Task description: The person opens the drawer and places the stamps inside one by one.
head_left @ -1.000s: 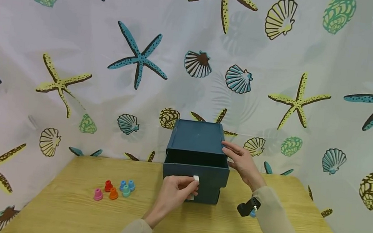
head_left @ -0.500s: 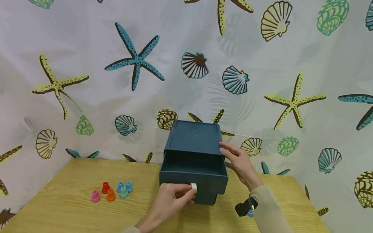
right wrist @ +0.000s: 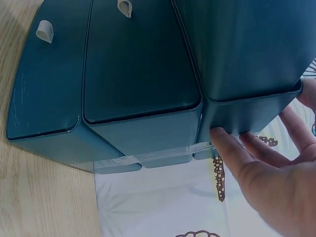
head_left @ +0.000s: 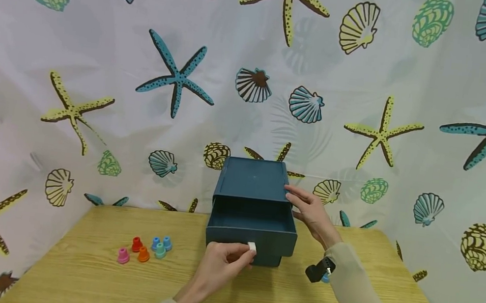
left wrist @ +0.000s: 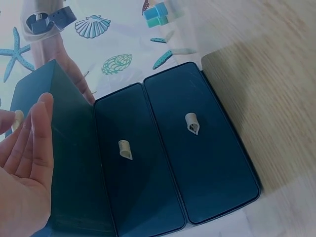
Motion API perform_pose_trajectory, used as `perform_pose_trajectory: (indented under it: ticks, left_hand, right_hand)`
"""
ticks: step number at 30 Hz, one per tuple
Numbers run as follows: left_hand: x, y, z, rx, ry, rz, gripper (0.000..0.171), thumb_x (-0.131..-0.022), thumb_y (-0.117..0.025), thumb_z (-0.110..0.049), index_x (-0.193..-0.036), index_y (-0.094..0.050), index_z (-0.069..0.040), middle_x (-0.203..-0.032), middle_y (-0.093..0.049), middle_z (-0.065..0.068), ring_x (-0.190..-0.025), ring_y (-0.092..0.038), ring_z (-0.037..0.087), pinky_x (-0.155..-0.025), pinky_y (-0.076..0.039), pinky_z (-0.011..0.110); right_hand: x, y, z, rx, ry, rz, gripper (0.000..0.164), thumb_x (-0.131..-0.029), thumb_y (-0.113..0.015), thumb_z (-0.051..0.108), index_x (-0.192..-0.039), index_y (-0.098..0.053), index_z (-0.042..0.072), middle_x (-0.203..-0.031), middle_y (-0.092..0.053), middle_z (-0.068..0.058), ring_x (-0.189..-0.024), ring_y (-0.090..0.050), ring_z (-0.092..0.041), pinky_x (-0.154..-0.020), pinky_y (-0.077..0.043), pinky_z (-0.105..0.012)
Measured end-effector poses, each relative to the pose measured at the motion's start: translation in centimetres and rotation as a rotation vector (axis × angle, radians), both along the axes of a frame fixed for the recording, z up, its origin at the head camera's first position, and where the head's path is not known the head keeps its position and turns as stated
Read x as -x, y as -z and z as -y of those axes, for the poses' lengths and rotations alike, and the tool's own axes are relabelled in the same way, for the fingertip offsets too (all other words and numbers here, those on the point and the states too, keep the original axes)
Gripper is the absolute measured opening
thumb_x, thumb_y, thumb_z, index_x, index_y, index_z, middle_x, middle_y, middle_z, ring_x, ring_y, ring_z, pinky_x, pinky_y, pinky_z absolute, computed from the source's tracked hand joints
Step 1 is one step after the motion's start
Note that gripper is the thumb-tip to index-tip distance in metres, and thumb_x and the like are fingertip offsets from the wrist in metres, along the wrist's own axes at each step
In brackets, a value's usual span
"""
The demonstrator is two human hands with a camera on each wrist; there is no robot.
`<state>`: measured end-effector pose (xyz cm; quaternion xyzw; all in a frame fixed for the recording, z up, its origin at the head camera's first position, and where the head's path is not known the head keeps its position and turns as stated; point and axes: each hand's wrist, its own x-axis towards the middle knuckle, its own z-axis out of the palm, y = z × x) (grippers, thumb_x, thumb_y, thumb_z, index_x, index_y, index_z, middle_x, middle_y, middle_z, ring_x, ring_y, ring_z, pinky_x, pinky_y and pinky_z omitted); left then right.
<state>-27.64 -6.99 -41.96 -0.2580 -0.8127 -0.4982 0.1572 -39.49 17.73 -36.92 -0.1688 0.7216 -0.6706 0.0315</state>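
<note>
A dark blue drawer cabinet (head_left: pixel 253 178) stands at the back of the table, its top drawer (head_left: pixel 271 243) pulled out. No contents show in the visible part of that drawer. My left hand (head_left: pixel 216 269) pinches the drawer's white pull tab (head_left: pixel 252 247) between thumb and fingers. My right hand (head_left: pixel 314 214) rests against the cabinet's upper right side, fingers extended. In the right wrist view, its fingertips touch the side wall (right wrist: pixel 242 116). Two lower drawers, each with a pale tab, are closed in the left wrist view: the middle drawer (left wrist: pixel 133 192) and the bottom drawer (left wrist: pixel 217 168).
Left of the cabinet, several small cups stand on the wooden table (head_left: pixel 92 274): a pink cup (head_left: pixel 123 256), a red cup (head_left: pixel 137 244), an orange cup (head_left: pixel 143 254), a teal cup (head_left: pixel 160 250) and blue ones. A blue object (head_left: pixel 325 278) is partly hidden by the right wrist camera. A shell-patterned curtain (head_left: pixel 209 133) hangs behind.
My left hand has drawn the top drawer farther out toward me, so more of its inside shows. The right hand has kept its place on the cabinet. The head view has shifted slightly.
</note>
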Motion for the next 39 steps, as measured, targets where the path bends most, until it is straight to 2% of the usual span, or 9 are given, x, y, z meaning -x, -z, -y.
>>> perform_pose_trajectory:
  ticks: [8,18,22,26,29,32,36,39]
  left_hand:
    - [0.0,0.1,-0.6,-0.029,0.03,-0.012,0.021,-0.095,-0.066,-0.027,-0.096,-0.078,-0.01,-0.076,-0.075,-0.002,-0.061,-0.068,0.004,-0.053,-0.055,0.023]
    - [0.1,0.3,-0.8,-0.058,0.062,-0.034,0.015,-0.093,-0.067,-0.032,-0.085,-0.076,-0.024,-0.067,-0.071,-0.007,-0.054,-0.064,0.001,-0.048,-0.053,0.025]
    - [0.1,0.2,-0.4,-0.098,0.071,-0.068,0.013,-0.093,-0.069,-0.022,-0.085,-0.077,-0.018,-0.069,-0.072,-0.003,-0.052,-0.066,0.007,-0.046,-0.052,0.024]
    - [-0.9,-0.6,0.7,-0.117,0.021,-0.122,0.017,-0.092,-0.068,-0.01,-0.077,-0.075,-0.012,-0.063,-0.069,0.0,-0.048,-0.063,0.014,-0.044,-0.05,0.023]
    - [-2.1,-1.3,1.8,-0.125,-0.046,-0.153,0.025,-0.091,-0.068,-0.006,-0.068,-0.07,-0.014,-0.056,-0.062,-0.003,-0.045,-0.056,0.014,-0.043,-0.046,0.021]
    - [-2.7,-1.4,3.1,-0.153,-0.092,-0.197,0.031,-0.091,-0.068,-0.004,-0.063,-0.065,-0.016,-0.052,-0.058,-0.003,-0.042,-0.051,0.01,-0.039,-0.04,0.019]
    - [-2.5,-0.6,4.8,-0.183,-0.132,-0.217,0.033,-0.091,-0.066,-0.001,-0.061,-0.063,-0.015,-0.05,-0.057,0.0,-0.04,-0.048,0.007,-0.037,-0.037,0.018]
    - [-1.8,0.6,6.0,-0.203,-0.177,-0.156,0.032,-0.091,-0.066,-0.001,-0.062,-0.065,-0.015,-0.051,-0.057,-0.002,-0.04,-0.05,0.01,-0.037,-0.039,0.019]
  right_hand:
    - [-0.1,-0.2,-0.6,0.002,0.013,-0.005,0.052,-0.1,-0.058,0.032,-0.147,-0.047,0.013,-0.16,-0.029,-0.008,-0.147,-0.028,-0.03,-0.114,-0.033,-0.054]
    - [-0.1,0.0,-1.1,-0.001,0.023,0.005,0.051,-0.101,-0.057,0.031,-0.147,-0.047,0.014,-0.16,-0.03,-0.008,-0.148,-0.028,-0.03,-0.114,-0.033,-0.054]
    - [-0.1,0.0,-1.2,0.003,0.024,0.003,0.051,-0.101,-0.057,0.032,-0.147,-0.047,0.014,-0.159,-0.031,-0.008,-0.148,-0.028,-0.029,-0.114,-0.033,-0.054]
    - [0.0,0.0,-0.9,0.01,0.013,0.002,0.051,-0.101,-0.057,0.031,-0.147,-0.046,0.014,-0.16,-0.03,-0.008,-0.147,-0.029,-0.029,-0.114,-0.033,-0.054]
    - [0.0,0.0,-0.5,0.01,0.0,0.003,0.05,-0.101,-0.057,0.031,-0.148,-0.046,0.015,-0.16,-0.031,-0.008,-0.147,-0.03,-0.028,-0.114,-0.034,-0.053]
    - [0.1,0.0,-0.1,0.007,-0.003,0.003,0.05,-0.101,-0.056,0.03,-0.147,-0.047,0.015,-0.159,-0.031,-0.008,-0.146,-0.031,-0.028,-0.114,-0.034,-0.053]
    - [0.1,0.0,0.0,0.008,0.004,0.007,0.048,-0.101,-0.056,0.029,-0.147,-0.047,0.016,-0.159,-0.031,-0.008,-0.147,-0.03,-0.029,-0.114,-0.033,-0.054]
    - [0.1,0.0,-0.2,0.005,0.002,0.006,0.048,-0.101,-0.056,0.029,-0.147,-0.048,0.016,-0.159,-0.031,-0.008,-0.147,-0.03,-0.029,-0.114,-0.033,-0.053]
